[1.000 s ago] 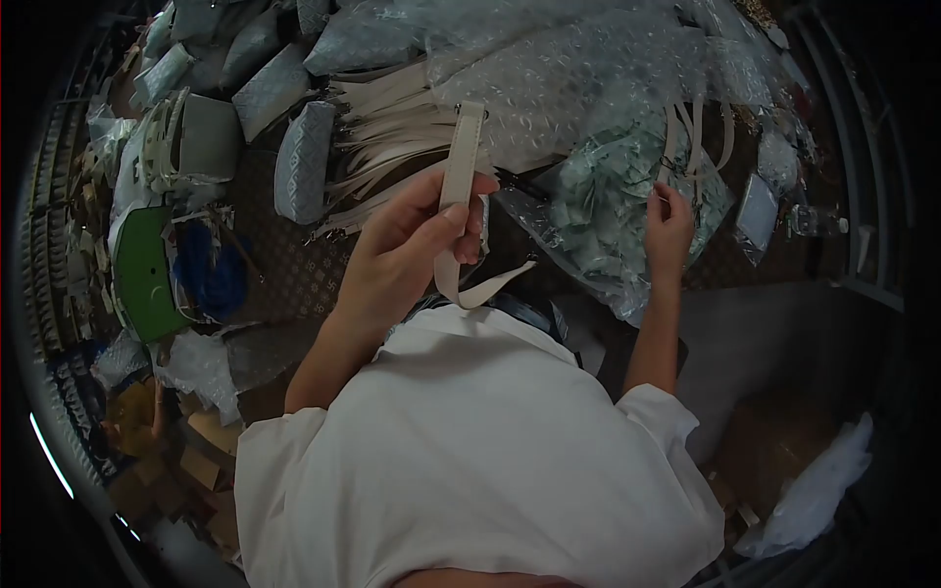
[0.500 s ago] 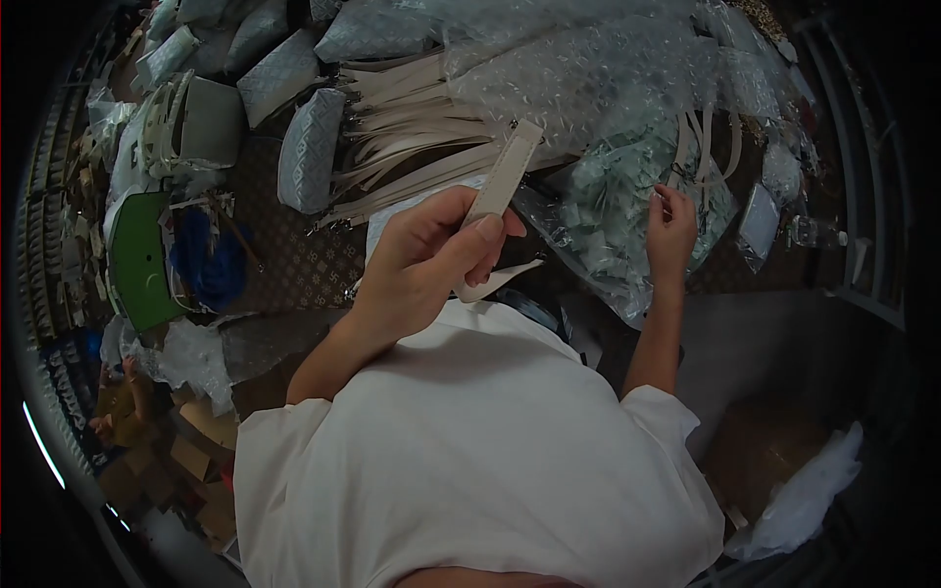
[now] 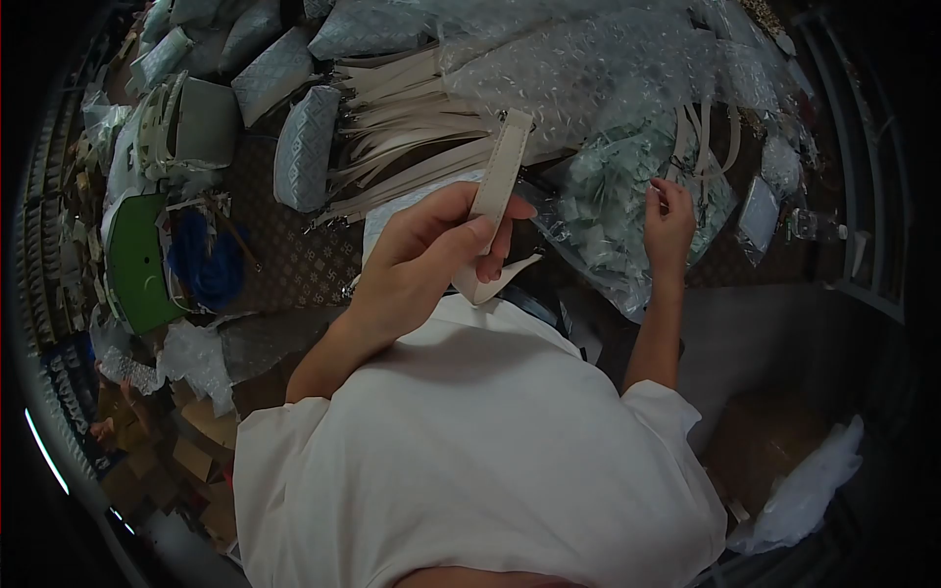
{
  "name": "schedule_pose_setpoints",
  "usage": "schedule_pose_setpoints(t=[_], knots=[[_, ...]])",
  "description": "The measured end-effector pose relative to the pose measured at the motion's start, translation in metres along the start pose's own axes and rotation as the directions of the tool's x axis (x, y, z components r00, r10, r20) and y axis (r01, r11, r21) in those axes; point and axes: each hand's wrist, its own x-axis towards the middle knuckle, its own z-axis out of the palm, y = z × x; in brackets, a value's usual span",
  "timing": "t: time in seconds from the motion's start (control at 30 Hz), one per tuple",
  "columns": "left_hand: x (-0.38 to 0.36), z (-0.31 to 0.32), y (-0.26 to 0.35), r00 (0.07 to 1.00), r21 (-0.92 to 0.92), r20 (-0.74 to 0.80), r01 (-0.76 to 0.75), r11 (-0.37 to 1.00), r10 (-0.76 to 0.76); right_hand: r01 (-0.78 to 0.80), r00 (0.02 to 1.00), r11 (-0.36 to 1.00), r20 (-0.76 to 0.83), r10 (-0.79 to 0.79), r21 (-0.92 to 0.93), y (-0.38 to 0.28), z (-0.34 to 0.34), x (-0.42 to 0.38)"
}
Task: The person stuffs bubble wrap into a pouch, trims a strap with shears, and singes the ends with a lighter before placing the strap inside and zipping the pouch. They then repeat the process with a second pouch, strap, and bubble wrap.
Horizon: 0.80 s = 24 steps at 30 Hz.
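Observation:
My left hand (image 3: 417, 250) is closed around a cream stitched bag strap (image 3: 504, 162), thumb pressed on its face. One end of the strap points up and away; the rest hangs below the fingers in a loop near my shirt. My right hand (image 3: 669, 223) hovers over a clear plastic bag of pale green packets (image 3: 618, 186). Its thumb and fingertips are drawn together, and whatever they may hold is too small to make out. Beyond my left hand, a row of similar cream straps (image 3: 417, 127) with metal clips lies on the patterned table cover.
Pale patterned pouches (image 3: 307, 147) and a grey box-shaped bag (image 3: 204, 122) stand at the left. Bubble wrap (image 3: 569, 73) covers the back. A green panel (image 3: 137, 260) and a blue bundle (image 3: 208, 260) lie at left. Another person (image 3: 125, 412) is at lower left, near cardboard boxes.
The strap in my left hand has turned more upright, and its fingers have shifted a little around it. My right hand has barely moved.

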Motion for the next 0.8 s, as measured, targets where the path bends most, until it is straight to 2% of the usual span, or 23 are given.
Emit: schedule_pose_setpoints(t=[0.1,0.2,0.27,0.3,0.37,0.4,0.47,0.53,0.6,0.7,0.77,0.8], knots=[[0.000,0.002,-0.001,1.000,-0.006,-0.001,-0.016,1.000,0.016,0.022,1.000,1.000,0.001,-0.022,-0.019,0.001,0.001,0.001],[-0.001,0.002,0.001,1.000,0.039,0.016,0.009,0.999,-0.010,-0.059,0.998,0.998,0.019,0.058,0.024,0.001,0.000,0.001],[-0.002,0.003,0.003,0.997,0.103,-0.076,0.036,0.994,-0.028,0.071,0.976,0.971,-0.187,-0.116,-0.230,0.018,-0.006,0.002],[-0.002,0.004,0.002,0.999,0.099,-0.007,0.046,0.994,-0.046,0.023,0.969,0.964,-0.233,-0.088,-0.266,0.030,-0.014,0.003],[-0.003,0.003,-0.003,0.985,0.045,-0.165,-0.037,0.998,0.044,-0.236,0.868,0.899,-0.496,0.025,-0.368,0.062,-0.030,0.008],[-0.003,0.003,-0.005,0.993,0.043,-0.110,-0.024,0.999,0.029,-0.279,0.845,0.883,-0.533,0.039,-0.377,0.085,-0.035,0.009],[0.000,0.000,-0.008,0.980,-0.005,-0.188,-0.070,0.998,0.068,-0.583,0.691,0.797,-0.613,0.383,-0.158,0.138,-0.035,0.010],[0.005,0.002,-0.010,0.982,0.013,-0.173,-0.069,0.998,0.070,-0.475,0.801,0.868,-0.338,0.494,0.143,0.184,-0.021,0.010],[0.008,0.004,-0.012,0.984,0.033,-0.164,-0.071,0.997,0.075,-0.618,0.692,0.786,-0.473,0.546,0.003,0.144,0.009,0.013],[0.014,0.007,-0.014,0.993,0.037,-0.107,-0.052,0.998,0.055,-0.691,0.641,0.722,-0.477,0.602,-0.017,0.110,0.019,0.025],[0.016,0.010,-0.014,0.992,0.072,-0.118,-0.027,0.997,0.035,-0.653,0.691,0.755,-0.450,0.565,-0.056,0.110,0.022,0.030],[0.018,0.010,-0.015,0.993,0.082,-0.110,-0.021,0.996,0.030,-0.661,0.682,0.749,-0.452,0.575,-0.046,0.112,0.020,0.031]])
